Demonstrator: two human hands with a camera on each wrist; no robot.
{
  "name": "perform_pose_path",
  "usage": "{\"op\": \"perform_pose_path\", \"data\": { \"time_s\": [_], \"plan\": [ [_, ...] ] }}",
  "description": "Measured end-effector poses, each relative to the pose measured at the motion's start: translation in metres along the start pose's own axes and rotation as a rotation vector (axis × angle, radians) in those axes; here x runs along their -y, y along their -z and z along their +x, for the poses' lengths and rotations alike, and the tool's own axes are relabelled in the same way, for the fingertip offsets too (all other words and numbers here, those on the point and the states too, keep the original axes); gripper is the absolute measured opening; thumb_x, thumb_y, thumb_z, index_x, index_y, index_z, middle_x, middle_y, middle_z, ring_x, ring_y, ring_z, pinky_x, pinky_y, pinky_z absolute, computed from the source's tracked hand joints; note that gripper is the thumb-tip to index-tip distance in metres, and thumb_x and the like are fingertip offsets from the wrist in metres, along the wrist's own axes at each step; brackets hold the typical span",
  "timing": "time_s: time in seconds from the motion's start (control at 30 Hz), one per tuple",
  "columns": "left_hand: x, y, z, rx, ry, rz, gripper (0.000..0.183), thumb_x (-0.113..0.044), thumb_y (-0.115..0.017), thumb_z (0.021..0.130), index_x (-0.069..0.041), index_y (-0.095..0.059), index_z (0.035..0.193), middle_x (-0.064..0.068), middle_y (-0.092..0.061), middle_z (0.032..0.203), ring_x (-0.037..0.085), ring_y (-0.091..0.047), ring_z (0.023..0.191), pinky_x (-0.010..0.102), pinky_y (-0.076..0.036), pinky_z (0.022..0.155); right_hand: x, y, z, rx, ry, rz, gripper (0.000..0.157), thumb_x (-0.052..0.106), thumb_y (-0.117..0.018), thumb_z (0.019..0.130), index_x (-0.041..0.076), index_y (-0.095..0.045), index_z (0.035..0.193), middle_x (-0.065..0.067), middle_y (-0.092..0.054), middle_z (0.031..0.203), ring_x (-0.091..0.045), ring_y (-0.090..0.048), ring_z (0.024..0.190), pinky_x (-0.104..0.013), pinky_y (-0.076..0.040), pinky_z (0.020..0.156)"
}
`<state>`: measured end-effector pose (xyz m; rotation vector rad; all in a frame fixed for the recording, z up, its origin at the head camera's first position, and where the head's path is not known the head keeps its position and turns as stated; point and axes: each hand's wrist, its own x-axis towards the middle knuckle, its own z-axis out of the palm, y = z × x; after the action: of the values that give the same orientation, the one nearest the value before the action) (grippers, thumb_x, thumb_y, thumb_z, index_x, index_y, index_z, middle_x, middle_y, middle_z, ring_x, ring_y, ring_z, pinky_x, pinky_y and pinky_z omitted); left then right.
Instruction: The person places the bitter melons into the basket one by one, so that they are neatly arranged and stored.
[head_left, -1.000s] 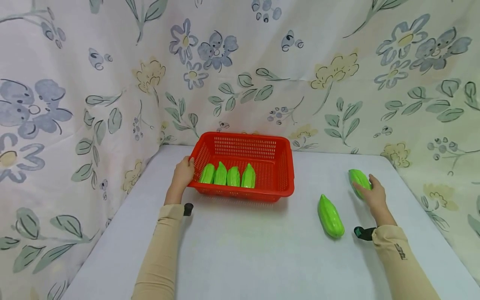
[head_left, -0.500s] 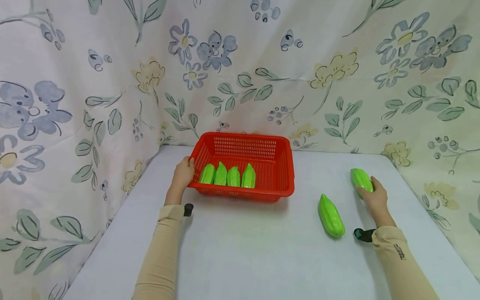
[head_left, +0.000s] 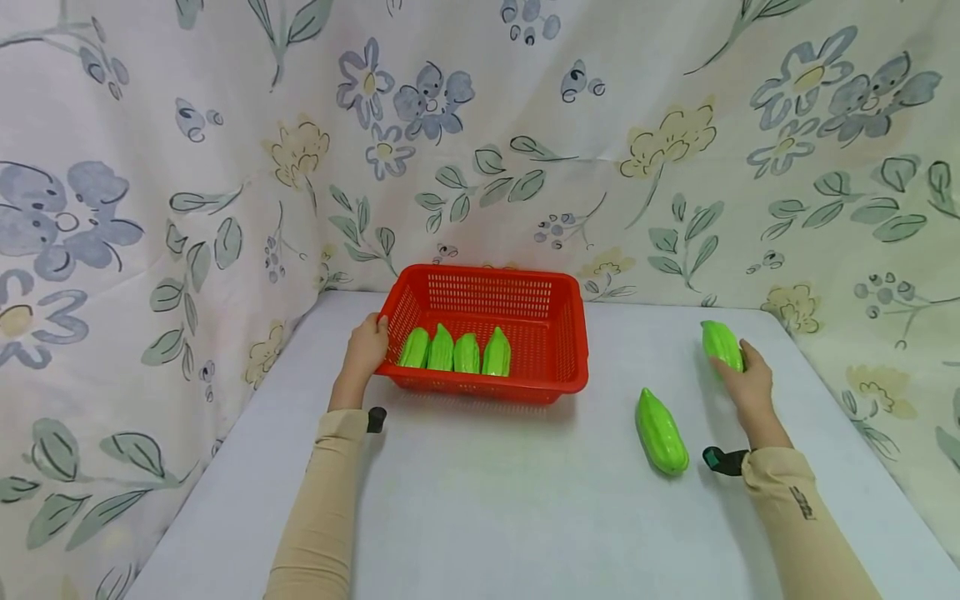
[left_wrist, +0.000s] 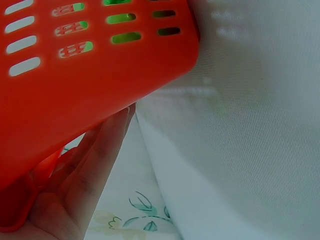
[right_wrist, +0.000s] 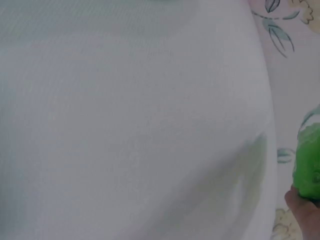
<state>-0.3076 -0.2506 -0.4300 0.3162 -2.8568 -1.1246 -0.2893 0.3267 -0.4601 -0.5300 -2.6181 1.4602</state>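
At the table's far right, my right hand [head_left: 750, 385] grips a bright green, ridged bitter melon [head_left: 722, 345] between thumb and fingers. In the right wrist view, this bitter melon [right_wrist: 309, 162] shows at the right edge, raised above the table with a shadow below. My left hand [head_left: 367, 343] holds the left rim of a red plastic basket [head_left: 480, 383], its fingers [left_wrist: 100, 165] lying along the outside wall. Several bitter melons lie side by side in the basket's left half, including one at the row's right end [head_left: 497, 353]. Another loose bitter melon [head_left: 662, 433] lies left of my right forearm.
The white-covered table [head_left: 510, 500] carries all of this. A floral curtain [head_left: 480, 208] hangs close behind the basket and along both sides. Dark camera mounts [head_left: 724, 461] stick out inward from the wrists.
My right hand has closed its grip on the far bitter melon and lifted it slightly up and away. My left hand and the basket stay where they were.
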Motion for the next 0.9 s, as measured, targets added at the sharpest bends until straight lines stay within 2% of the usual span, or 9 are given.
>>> {"op": "perform_pose_path", "data": {
  "time_s": [0.27,0.47,0.73,0.9],
  "plan": [
    [-0.001,0.0,0.0,-0.001,0.003,-0.002,0.05,-0.031,-0.027,0.108,0.001,-0.039,0.144,0.024,-0.057,0.128,0.031,-0.056,0.097,0.042,-0.05,0.08,0.029,-0.007,-0.006,0.059,0.054,0.05,0.075,0.033,-0.044,0.102,0.004,0.0,0.156,-0.025,-0.006,0.161,-0.045,-0.014,0.148,-0.056,-0.022,0.117],
    [-0.001,0.0,0.0,0.001,0.0,-0.003,0.049,-0.031,-0.027,0.108,0.001,-0.038,0.144,0.024,-0.056,0.13,0.032,-0.056,0.1,0.045,-0.05,0.084,0.051,-0.016,-0.014,0.081,0.118,0.064,0.077,0.036,-0.045,0.102,0.005,0.0,0.156,-0.026,-0.009,0.161,-0.046,-0.018,0.146,-0.058,-0.025,0.115],
    [-0.001,0.001,0.0,0.009,0.005,-0.016,0.051,-0.033,-0.027,0.108,0.0,-0.038,0.145,0.024,-0.055,0.132,0.031,-0.055,0.1,0.043,-0.05,0.083,0.079,-0.029,-0.023,0.105,0.205,0.069,0.077,0.034,-0.049,0.102,0.004,-0.003,0.157,-0.026,-0.015,0.16,-0.046,-0.024,0.144,-0.058,-0.028,0.113],
    [0.0,0.002,0.001,0.014,0.002,-0.019,0.051,-0.032,-0.026,0.108,0.0,-0.037,0.145,0.024,-0.054,0.134,0.032,-0.055,0.103,0.046,-0.049,0.087,0.092,-0.036,-0.026,0.124,0.235,0.075,0.077,0.031,-0.05,0.101,0.004,-0.004,0.156,-0.025,-0.017,0.16,-0.046,-0.027,0.143,-0.058,-0.029,0.113]
  ]
}}
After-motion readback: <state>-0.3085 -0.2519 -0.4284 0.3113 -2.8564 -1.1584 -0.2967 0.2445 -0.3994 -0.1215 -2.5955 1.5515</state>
